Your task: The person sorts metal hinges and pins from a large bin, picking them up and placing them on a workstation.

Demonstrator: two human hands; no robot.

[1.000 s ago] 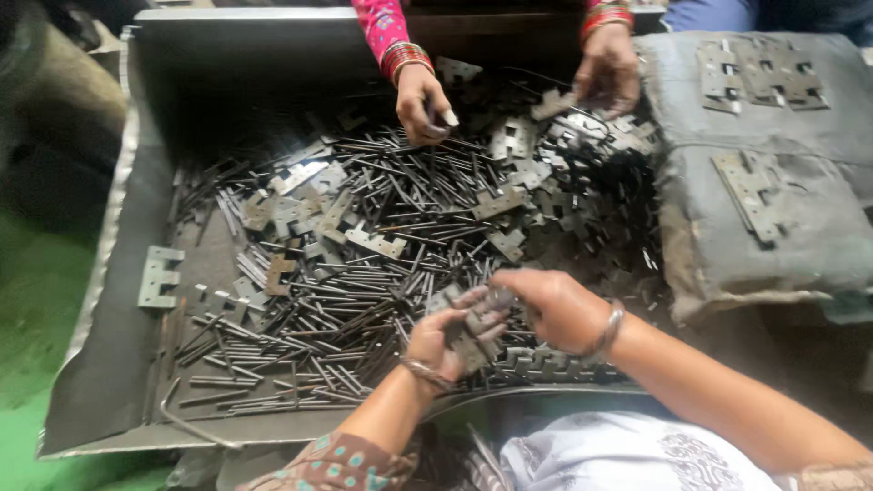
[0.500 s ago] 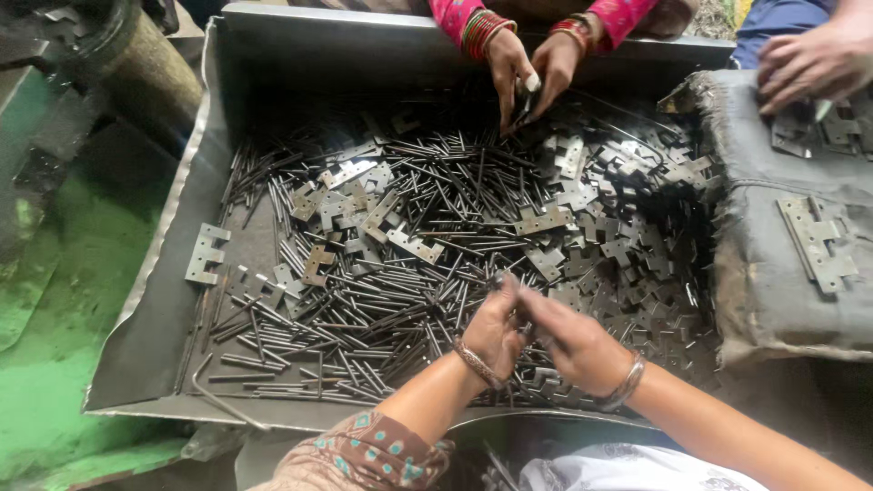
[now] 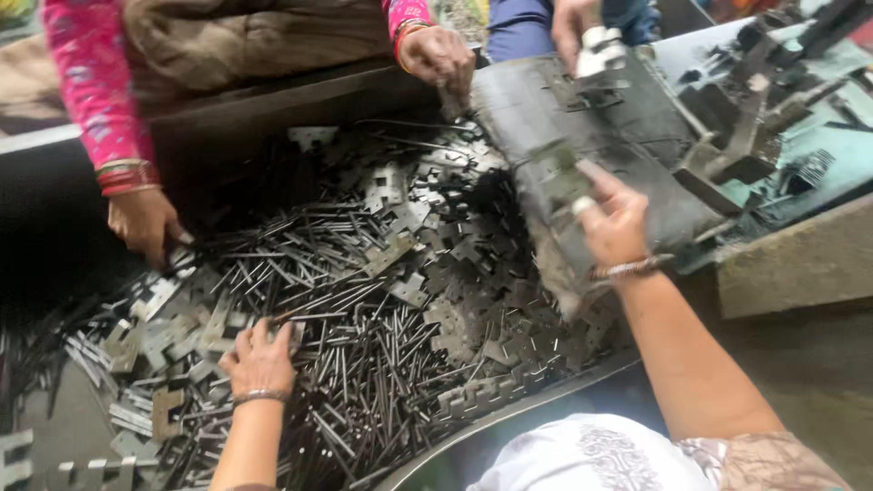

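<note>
The left hand [image 3: 259, 359] lies spread on the pins [image 3: 364, 364] in the tray [image 3: 509, 414], pinching nothing. The right hand [image 3: 614, 223] pinches a hinge plate [image 3: 559, 173] over the grey pad [image 3: 582, 118]. The plate looks stiff, light and sharp-edged; best held by its flat faces.

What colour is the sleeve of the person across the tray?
Bright pink with small dots, on the sleeve, seen clearly in the head view.
</note>
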